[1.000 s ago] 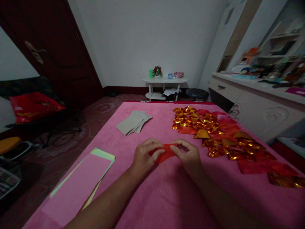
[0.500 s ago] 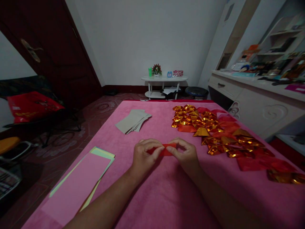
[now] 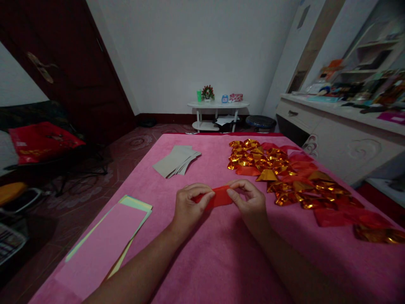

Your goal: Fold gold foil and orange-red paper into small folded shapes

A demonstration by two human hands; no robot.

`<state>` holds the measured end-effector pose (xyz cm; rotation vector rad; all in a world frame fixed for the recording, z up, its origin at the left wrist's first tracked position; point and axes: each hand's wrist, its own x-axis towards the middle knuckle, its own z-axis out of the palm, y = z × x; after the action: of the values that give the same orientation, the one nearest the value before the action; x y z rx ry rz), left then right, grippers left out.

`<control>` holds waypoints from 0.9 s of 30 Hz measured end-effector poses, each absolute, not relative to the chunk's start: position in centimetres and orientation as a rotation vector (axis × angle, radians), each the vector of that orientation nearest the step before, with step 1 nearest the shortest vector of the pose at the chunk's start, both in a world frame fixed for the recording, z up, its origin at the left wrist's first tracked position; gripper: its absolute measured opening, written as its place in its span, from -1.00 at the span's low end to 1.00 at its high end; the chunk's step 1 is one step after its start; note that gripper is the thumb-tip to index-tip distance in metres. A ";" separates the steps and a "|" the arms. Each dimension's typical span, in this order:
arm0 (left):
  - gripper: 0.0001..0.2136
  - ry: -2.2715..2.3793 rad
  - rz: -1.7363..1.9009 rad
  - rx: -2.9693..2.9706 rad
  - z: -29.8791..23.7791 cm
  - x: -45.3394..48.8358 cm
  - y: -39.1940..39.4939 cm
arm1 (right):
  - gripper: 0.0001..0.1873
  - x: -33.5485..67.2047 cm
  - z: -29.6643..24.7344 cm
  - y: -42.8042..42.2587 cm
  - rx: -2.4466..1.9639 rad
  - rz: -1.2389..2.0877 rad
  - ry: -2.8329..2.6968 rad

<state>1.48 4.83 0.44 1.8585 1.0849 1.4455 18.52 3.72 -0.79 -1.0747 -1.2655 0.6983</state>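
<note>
A small folded piece of red paper (image 3: 219, 197) is held between my two hands, above the middle of the pink-covered table (image 3: 202, 261). Thumb and fingers of my left hand (image 3: 191, 204) pinch its left end. At the other end, my right hand (image 3: 250, 203) grips the upper right corner between thumb and fingertips. Part of the paper's left end is hidden behind my left thumb. Right of my hands lie rows of folded gold foil pieces (image 3: 267, 175) and red folded pieces (image 3: 247, 170).
A fanned stack of grey paper sheets (image 3: 175, 161) lies beyond my left hand. Pink paper strips (image 3: 107, 240), with yellow and green ones beneath, lie near my left forearm. A white dresser (image 3: 344, 139) stands along the right, and a low white table (image 3: 218, 104) by the wall.
My hands have moved slightly apart, the right one shifting a little right. More of the red paper now shows between them, and it tilts up towards the right.
</note>
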 end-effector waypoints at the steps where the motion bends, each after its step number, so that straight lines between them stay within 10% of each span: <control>1: -0.92 1.084 1.445 1.864 0.4 1.5 4.9 | -0.90 18.5 -0.7 3.7 -1.064 0.705 -1.268; 27: -0.92 1.028 1.378 1.883 0.3 0.8 5.5 | -0.90 19.7 -0.7 4.2 -1.142 0.628 -1.230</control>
<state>0.76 5.46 0.30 1.8829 1.0282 1.3776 19.66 4.15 -0.66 -1.1417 -1.2300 0.6282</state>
